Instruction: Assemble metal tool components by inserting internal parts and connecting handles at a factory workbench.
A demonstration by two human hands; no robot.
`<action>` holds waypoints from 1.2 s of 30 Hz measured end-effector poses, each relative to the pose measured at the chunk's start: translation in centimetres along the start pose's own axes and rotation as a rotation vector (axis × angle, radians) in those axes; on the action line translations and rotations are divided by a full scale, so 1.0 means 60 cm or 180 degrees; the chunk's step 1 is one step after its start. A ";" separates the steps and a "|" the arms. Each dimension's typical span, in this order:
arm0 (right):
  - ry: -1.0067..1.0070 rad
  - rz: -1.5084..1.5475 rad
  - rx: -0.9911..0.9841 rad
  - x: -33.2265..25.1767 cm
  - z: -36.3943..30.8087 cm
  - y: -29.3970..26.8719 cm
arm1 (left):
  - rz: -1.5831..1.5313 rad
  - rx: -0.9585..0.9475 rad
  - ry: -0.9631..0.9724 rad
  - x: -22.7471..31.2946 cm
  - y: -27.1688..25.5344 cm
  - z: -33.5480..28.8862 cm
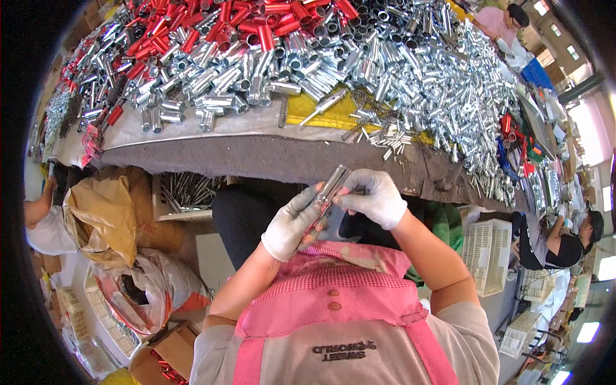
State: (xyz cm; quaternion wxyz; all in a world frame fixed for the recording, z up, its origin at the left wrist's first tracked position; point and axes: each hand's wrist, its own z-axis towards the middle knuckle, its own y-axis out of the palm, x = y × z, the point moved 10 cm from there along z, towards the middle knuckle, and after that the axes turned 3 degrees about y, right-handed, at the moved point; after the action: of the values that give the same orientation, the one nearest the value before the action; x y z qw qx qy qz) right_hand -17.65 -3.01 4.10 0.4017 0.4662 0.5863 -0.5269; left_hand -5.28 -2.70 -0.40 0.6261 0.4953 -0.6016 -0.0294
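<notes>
In front of my apron, both hands wear white gloves with greyed, worn fingers. My left hand (290,226) is closed around a shiny silver metal tube (334,182), which tilts up and to the right. A thin dark, reddish piece shows below the tube at the left fingers, too small to make out. The thumb and fingers of my right hand (377,197) pinch the tube's side near its middle; any small part between them is hidden. Just beyond my hands is the table's edge, with small silver pins (393,140) and a screwdriver-like tool (324,107) on a yellow cloth (301,109).
Heaps of silver tubes (256,83), red tubes (263,35) and small metal fittings (443,90) cover the table. A grey cloth (256,153) hangs over its front edge. Below stand a bin of metal rods (187,192), sacks (102,215) and white crates (486,253). Other people work nearby.
</notes>
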 end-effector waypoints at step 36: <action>-0.0077 -0.0096 0.0147 -0.129 0.176 -0.118 | 0.3684 0.0479 0.1109 0.217 -0.021 0.091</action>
State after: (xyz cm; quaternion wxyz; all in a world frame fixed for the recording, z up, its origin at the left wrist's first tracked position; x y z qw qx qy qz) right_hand -22.83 -14.50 11.99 0.3899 0.4600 0.5760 -0.5519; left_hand -5.28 -14.80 7.04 0.5930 0.1283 -0.6622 0.4398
